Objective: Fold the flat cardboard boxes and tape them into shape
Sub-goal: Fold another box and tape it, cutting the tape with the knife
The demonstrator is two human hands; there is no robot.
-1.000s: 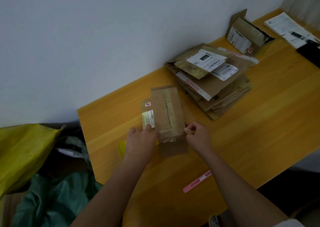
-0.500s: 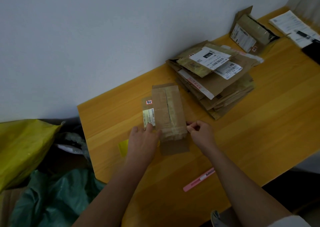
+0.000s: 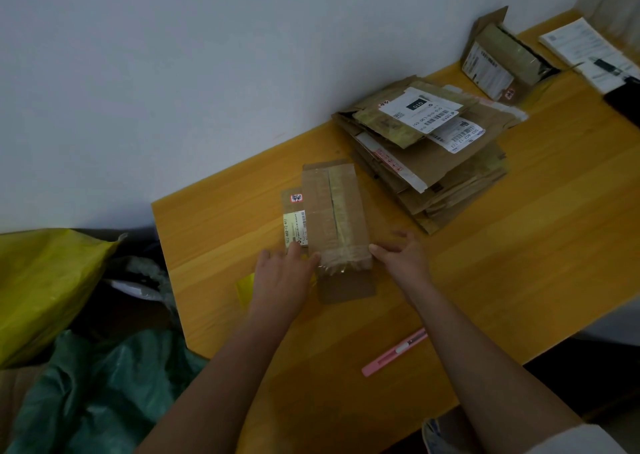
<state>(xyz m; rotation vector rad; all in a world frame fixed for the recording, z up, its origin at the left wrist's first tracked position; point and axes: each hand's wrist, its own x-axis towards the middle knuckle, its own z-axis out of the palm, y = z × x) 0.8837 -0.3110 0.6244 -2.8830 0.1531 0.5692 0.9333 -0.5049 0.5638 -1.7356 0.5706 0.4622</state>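
Head cam: small flat box [image 3: 335, 225] lies on the wooden table [image 3: 519, 245], just left of the flat cardboard stack [image 3: 429, 155]. Looks light, stiff, w/ slick tape on top, so best taken by the bare side edges. Left hand [image 3: 282, 277] and right hand [image 3: 403, 256] flank its near end, fingers straight, touching the edges, gripping nothing.

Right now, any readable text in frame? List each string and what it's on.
"010": black patch on the top white label of the cardboard stack.
"010-010-L30 051": same label, upside down; last digits uncertain.
"S02-602-12": second label on the stack; partly readable.
"S02-602-12-012": label on the box between the hands; uncertain.
Red sticker on that box: unreadable.
Far box label and papers: too blurred.
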